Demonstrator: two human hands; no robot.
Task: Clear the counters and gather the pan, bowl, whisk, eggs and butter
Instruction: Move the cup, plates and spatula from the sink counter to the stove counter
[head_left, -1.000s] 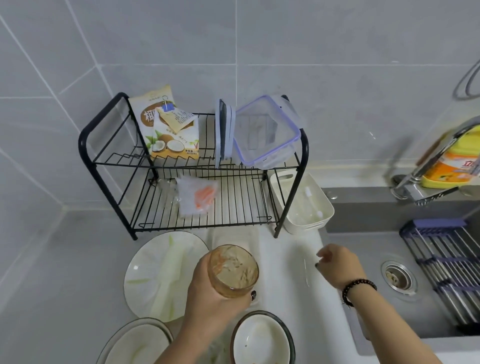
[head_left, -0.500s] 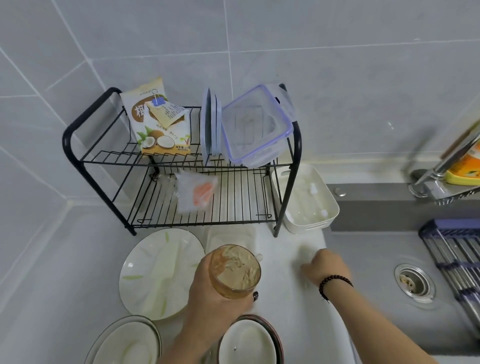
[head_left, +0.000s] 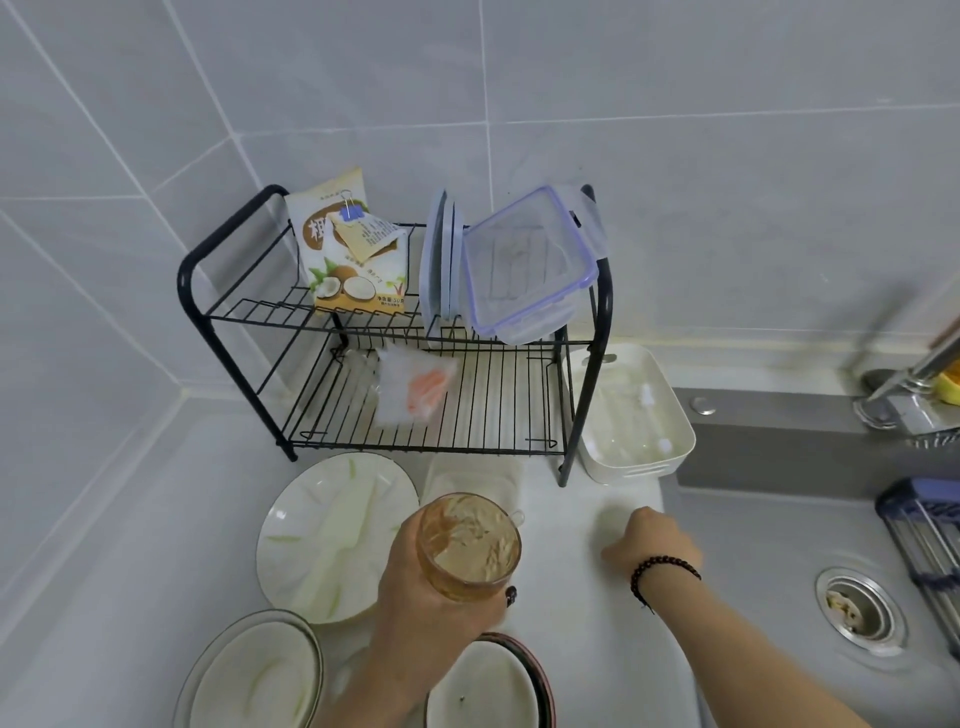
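Left hand gripped an amber glass cup, smeared inside with a pale residue, held above the worktop near its front edge. Right hand, beaded bracelet at the wrist, rested knuckles-up on the worktop just left of the sink; fingers curled under, whether they held anything could not be told.

A white bowl with a dark rim sat at the front edge, below the cup. Left of it, a second rimmed dish; behind that, a white plate with green streaks.

At the back of the worktop stood a black two-tier wire rack. Upper tier: a clipped coconut-print packet, large Chinese character partly visible, small print unreadable; upright lids; a clear container with a purple rim, tilted. Lower tier: a clear bag with orange contents. A white plastic basket sat beside the rack's right leg.

Worktop pale grey; walls grey tile; sink grey, drain strainer at right.
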